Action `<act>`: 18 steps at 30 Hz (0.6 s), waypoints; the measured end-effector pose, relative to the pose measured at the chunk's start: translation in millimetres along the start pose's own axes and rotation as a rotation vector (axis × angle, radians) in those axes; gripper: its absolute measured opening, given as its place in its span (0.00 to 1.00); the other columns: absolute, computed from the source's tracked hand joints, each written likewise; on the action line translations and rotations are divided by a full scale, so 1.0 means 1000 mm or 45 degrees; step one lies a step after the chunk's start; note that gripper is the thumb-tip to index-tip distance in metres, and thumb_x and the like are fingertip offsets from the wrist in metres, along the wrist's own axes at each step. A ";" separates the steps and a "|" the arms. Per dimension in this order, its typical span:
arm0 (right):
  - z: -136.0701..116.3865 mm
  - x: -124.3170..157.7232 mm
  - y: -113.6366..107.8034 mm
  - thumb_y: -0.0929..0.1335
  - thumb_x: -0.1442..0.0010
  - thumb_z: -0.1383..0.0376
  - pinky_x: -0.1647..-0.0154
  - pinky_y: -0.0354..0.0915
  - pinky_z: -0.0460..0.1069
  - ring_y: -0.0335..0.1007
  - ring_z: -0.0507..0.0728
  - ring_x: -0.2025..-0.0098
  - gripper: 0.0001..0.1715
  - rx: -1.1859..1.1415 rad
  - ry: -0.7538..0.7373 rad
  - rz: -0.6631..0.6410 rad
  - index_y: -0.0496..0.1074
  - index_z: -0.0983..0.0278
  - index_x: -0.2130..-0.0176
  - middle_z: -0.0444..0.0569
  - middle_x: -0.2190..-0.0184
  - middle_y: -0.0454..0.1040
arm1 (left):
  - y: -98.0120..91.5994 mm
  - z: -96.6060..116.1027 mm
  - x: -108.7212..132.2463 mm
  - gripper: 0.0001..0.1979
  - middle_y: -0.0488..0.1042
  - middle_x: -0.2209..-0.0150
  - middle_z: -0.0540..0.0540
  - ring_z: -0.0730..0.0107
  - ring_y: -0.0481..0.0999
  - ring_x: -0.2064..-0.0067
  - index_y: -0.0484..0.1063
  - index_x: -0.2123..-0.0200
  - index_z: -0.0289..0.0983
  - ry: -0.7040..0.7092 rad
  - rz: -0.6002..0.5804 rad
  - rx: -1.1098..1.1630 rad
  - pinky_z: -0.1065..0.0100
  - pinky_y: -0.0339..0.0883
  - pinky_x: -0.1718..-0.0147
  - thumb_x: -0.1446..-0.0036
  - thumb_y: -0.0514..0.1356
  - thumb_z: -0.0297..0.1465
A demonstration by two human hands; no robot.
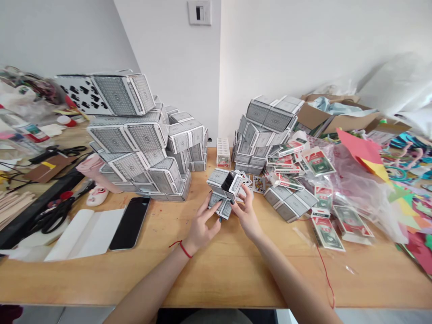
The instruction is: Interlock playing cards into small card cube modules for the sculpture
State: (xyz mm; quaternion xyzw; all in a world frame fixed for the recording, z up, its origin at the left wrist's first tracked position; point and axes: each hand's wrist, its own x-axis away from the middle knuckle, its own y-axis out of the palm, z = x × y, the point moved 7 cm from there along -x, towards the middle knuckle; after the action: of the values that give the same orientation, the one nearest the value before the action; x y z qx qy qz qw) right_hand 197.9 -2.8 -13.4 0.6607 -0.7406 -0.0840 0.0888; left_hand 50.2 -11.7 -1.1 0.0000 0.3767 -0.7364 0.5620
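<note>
Both my hands meet at the middle of the wooden table (pixel 216 265) on a small cluster of grey patterned card boxes (pixel 224 189). My left hand (pixel 202 225), with a red string at the wrist, grips the lower box with curled fingers. My right hand (pixel 247 211) pinches the open-ended upper box from the right side. Loose playing cards (pixel 258 183) lie just behind my right hand.
A tall stack of grey card boxes (pixel 135 135) stands at the left, a second pile (pixel 266 126) at the right. Red-green card packs (pixel 317 162) and plastic wrap spread to the right. A black phone (pixel 130 222), white paper, scissors (pixel 54 213) lie left.
</note>
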 end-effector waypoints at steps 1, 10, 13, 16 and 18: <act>0.000 0.000 0.000 0.68 0.47 0.56 0.57 0.65 0.52 0.68 0.53 0.61 0.38 0.005 0.002 -0.001 0.48 0.50 0.43 0.50 0.49 0.58 | 0.000 0.000 0.000 0.25 0.51 0.37 0.43 0.57 0.53 0.38 0.60 0.43 0.41 -0.002 -0.002 0.001 0.56 0.53 0.42 0.46 0.54 0.28; 0.001 -0.001 -0.001 0.67 0.46 0.54 0.57 0.66 0.52 0.69 0.55 0.58 0.38 0.084 -0.012 -0.001 0.45 0.53 0.42 0.53 0.48 0.58 | 0.004 -0.007 0.002 0.25 0.46 0.36 0.45 0.57 0.51 0.37 0.59 0.43 0.42 -0.020 -0.041 -0.043 0.57 0.52 0.41 0.45 0.53 0.30; 0.002 -0.001 0.000 0.66 0.45 0.54 0.58 0.66 0.52 0.69 0.55 0.59 0.39 0.109 -0.031 -0.004 0.44 0.53 0.41 0.53 0.48 0.58 | 0.004 -0.008 0.002 0.24 0.46 0.36 0.46 0.57 0.52 0.37 0.59 0.43 0.43 -0.029 -0.037 -0.024 0.57 0.52 0.41 0.44 0.53 0.30; 0.003 -0.001 0.003 0.65 0.45 0.54 0.60 0.68 0.51 0.70 0.55 0.61 0.40 0.096 -0.041 -0.029 0.41 0.53 0.40 0.53 0.48 0.60 | 0.005 -0.009 0.002 0.23 0.48 0.36 0.46 0.58 0.52 0.38 0.60 0.44 0.43 -0.047 -0.019 0.016 0.58 0.52 0.41 0.43 0.52 0.30; 0.004 0.000 0.004 0.65 0.45 0.54 0.59 0.68 0.51 0.70 0.55 0.59 0.42 0.078 -0.047 -0.034 0.40 0.52 0.39 0.53 0.47 0.59 | 0.005 -0.009 0.002 0.22 0.49 0.37 0.46 0.59 0.53 0.38 0.61 0.44 0.43 -0.051 -0.008 0.045 0.58 0.53 0.41 0.43 0.52 0.30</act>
State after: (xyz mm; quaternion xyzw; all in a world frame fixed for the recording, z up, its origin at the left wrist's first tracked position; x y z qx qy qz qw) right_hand 193.2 -2.0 -16.8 0.6714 -0.7354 -0.0747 0.0535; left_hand 50.0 -8.2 -11.3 -0.0060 0.3521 -0.7445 0.5672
